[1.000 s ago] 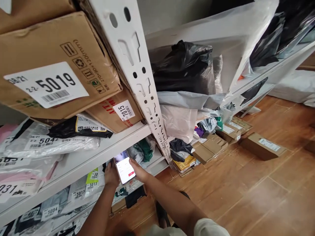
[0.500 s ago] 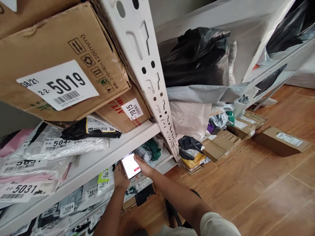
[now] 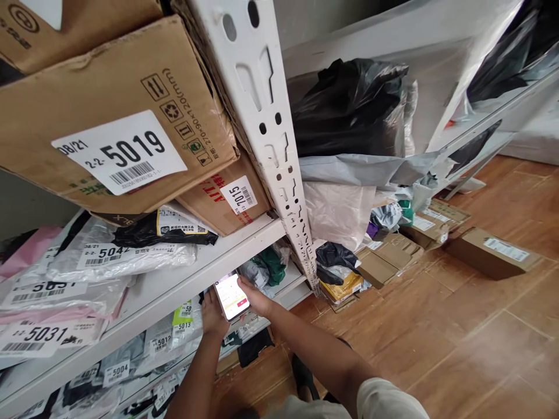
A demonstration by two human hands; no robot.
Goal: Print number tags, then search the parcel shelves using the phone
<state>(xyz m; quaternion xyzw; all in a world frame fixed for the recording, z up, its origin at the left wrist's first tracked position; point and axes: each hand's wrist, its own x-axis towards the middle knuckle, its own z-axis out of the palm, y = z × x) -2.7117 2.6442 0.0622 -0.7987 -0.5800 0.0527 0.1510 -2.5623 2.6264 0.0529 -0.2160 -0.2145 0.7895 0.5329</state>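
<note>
A lit phone [image 3: 231, 295] is gripped in my right hand [image 3: 257, 298], the thumb lying along its right edge. Its screen is mostly white with a small red button low down. My left hand [image 3: 213, 314] is just left of the phone, back upward, fingers stretched toward the lower shelf; the phone hides part of it. Whether its fingertips touch a parcel I cannot tell. Close by on the lower shelf are a bag labelled 5013 [image 3: 183, 326], another labelled 5012 [image 3: 159, 343], and a green plastic parcel [image 3: 273, 267].
A white perforated shelf post [image 3: 275, 139] rises near me. On the upper shelf [image 3: 231, 256] are a carton labelled 5019 [image 3: 131, 75], a carton labelled 7015 [image 3: 244, 212] and several bagged parcels. Cardboard boxes [image 3: 484, 253] lie on the wooden floor [image 3: 437, 331] at right.
On the phone screen, yellowish markings have appeared above the red button. The view has shifted slightly, so the upper cartons sit further right and lower. Both hands stay in place.
</note>
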